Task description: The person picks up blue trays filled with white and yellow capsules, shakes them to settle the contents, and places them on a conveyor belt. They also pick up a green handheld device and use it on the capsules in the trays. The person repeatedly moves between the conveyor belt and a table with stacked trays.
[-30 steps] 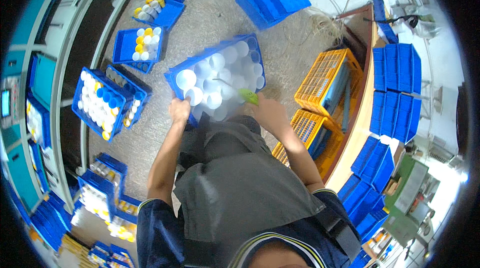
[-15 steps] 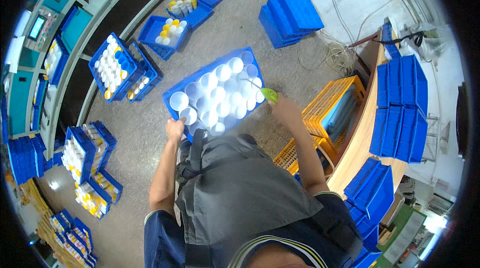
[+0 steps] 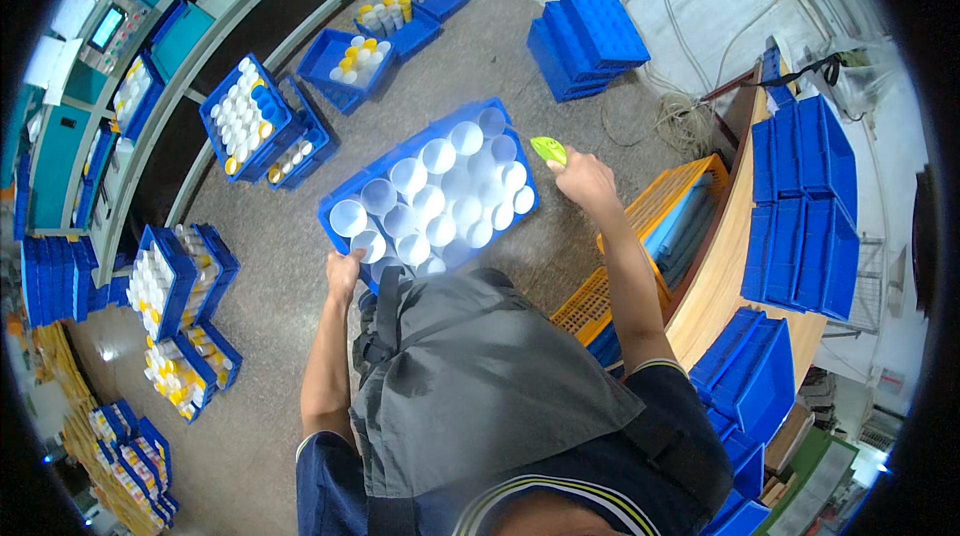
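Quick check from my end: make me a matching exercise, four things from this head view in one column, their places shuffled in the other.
Things:
1. Left hand
2. Right hand
3. White cylinders
4. Yellow crates

Places:
A. Next to the pale wooden bench
B. Packed inside the blue bin in front of the person
C. Around the green handle
D. At that bin's left end

Pairs: 1-D, 2-C, 3-B, 4-A
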The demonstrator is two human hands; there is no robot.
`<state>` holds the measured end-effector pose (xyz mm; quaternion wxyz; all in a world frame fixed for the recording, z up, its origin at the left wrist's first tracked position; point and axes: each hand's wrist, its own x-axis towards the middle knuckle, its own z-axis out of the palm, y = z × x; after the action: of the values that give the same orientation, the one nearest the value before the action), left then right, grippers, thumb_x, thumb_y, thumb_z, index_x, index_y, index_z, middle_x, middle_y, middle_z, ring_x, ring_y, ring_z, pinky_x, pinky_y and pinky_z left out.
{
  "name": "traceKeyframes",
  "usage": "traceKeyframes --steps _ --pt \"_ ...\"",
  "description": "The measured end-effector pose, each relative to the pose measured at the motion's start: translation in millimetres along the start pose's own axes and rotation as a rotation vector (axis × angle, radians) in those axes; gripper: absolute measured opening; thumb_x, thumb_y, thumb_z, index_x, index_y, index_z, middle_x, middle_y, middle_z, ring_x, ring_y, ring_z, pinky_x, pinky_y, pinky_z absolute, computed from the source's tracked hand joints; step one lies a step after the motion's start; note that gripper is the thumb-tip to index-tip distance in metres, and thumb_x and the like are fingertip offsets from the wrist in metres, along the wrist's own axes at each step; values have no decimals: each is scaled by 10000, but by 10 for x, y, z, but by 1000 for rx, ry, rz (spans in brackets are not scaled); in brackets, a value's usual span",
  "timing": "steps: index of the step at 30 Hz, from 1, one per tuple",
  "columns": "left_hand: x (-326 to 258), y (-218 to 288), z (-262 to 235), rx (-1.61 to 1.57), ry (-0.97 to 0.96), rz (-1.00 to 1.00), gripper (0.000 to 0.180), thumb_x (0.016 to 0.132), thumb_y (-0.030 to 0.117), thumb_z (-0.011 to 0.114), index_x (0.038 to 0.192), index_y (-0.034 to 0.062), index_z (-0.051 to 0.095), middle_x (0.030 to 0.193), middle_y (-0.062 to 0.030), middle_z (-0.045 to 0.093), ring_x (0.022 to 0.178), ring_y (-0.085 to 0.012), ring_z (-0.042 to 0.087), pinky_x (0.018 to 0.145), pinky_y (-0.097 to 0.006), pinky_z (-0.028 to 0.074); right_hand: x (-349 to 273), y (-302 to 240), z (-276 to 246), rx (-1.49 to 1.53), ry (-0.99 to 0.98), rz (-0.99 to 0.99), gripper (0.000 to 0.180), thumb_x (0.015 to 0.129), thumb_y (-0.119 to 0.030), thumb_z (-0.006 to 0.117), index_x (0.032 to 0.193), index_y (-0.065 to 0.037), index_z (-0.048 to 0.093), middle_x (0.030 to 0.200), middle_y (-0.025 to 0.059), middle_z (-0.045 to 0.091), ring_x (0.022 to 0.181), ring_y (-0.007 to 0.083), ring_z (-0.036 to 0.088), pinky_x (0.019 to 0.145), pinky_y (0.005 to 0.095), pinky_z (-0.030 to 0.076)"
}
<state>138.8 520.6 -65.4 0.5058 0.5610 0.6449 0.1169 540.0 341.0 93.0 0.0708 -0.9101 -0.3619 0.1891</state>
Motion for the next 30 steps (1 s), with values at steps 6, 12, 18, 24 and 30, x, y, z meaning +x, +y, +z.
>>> traceKeyframes --steps 6,12,18,24,30 --pt "-124 -80 -82 57 18 87 286 760 231 678 856 -37 705 757 -156 699 700 -238 668 674 -386 494 -214 -262 -93 -79 -83 -37 402 914 -369 549 1122 -35 632 981 237 681 974 404 644 851 486 490" --pt "-148 -29 -41 160 16 30 307 757 266 695 799 -38 704 740 -172 698 714 -276 686 689 -394 502 -353 -519 -89 -82 -70 -134 404 903 -374 548 1084 -28 651 948 240 683 952 407 651 832 482 500" --pt "-214 69 -2 228 54 42 347 759 295 696 838 -43 704 817 -225 700 815 -341 692 756 -429 503 -485 -624 -62 -109 -76 -144 407 904 -378 545 1086 -31 655 949 244 682 951 405 654 831 477 503" --pt "-298 180 15 240 45 64 378 751 316 683 870 -42 706 883 -242 699 894 -383 681 812 -442 506 -640 -698 -24 -91 -114 -144 422 910 -380 540 1091 -15 648 966 255 677 970 399 652 842 476 498" --pt "-199 200 65 392 27 81 429 732 313 662 957 -51 695 945 -285 677 954 -412 659 854 -459 498 -726 -834 75 -113 -143 -248 431 936 -392 528 1124 -15 612 922 259 676 913 426 648 806 508 489"
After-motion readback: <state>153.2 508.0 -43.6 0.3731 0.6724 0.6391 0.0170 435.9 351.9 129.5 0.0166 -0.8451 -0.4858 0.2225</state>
